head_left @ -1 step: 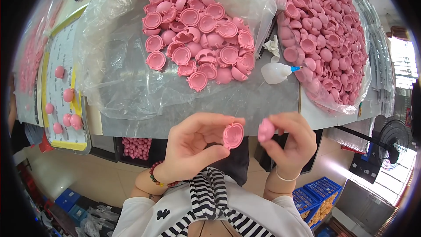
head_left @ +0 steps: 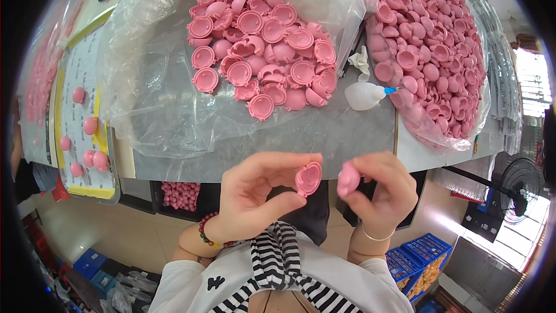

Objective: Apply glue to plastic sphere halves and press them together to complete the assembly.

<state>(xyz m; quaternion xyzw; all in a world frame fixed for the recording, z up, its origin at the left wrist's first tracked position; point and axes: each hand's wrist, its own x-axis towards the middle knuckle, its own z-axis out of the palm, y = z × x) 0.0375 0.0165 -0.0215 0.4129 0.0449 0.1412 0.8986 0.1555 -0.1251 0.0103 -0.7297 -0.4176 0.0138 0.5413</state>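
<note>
The left hand pinches a pink shell between the thumb and the fingertips, and its hollow side is turned toward the other hand, so the inner rim can be seen. The right hand pinches a second pink piece, rounded side out, with the fingers pressed around it. The two pieces are held just beside each other but apart, in front of the near edge of the table and above the person's striped shirt; held this way the open faces look at each other, as two halves that belong together would. On the table, a pile of pink shells lies on a clear plastic sheet near the hands, probably so each one is easy to take. To the right, a bigger heap of pink pieces fills a clear bag. Between the two heaps lies a small white bottle with a blue tip, on its side, within reach of the right hand. At the left, a tray carries a few round pink pieces, well apart from the heaps.
</note>
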